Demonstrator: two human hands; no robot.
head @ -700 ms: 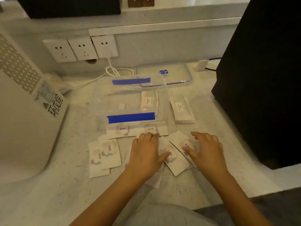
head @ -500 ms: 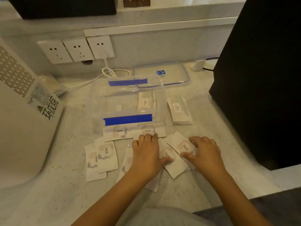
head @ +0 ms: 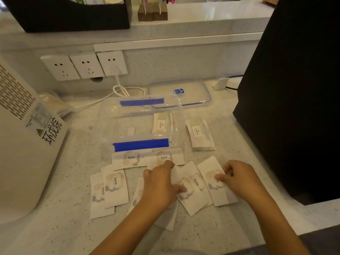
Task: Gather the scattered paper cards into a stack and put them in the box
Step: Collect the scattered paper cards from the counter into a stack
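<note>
Several white paper cards printed "love." lie scattered on the pale counter: two lying crosswise [head: 131, 159] in front of the box, two overlapping at the left [head: 114, 186], and more fanned out under my hands. My left hand [head: 161, 186] pinches the raised edge of a middle card [head: 187, 196] between thumb and fingers. My right hand [head: 239, 179] is curled over the right edge of the rightmost card [head: 220, 194], thumb on its face. The clear plastic box [head: 110, 124] with blue clasps stands open behind them, with a small stack of cards [head: 161, 124] inside.
Another card stack [head: 199, 135] lies right of the box. The box's lid [head: 193, 92] rests behind it, near a white cable [head: 121, 91] and wall sockets [head: 86, 65]. A white appliance [head: 22, 144] fills the left; a black block [head: 294, 89] walls off the right.
Both hands have gone from lying flat on the cards to curling. The left now lifts a card's edge and the right has closed on the rightmost card. The view tilted up slightly.
</note>
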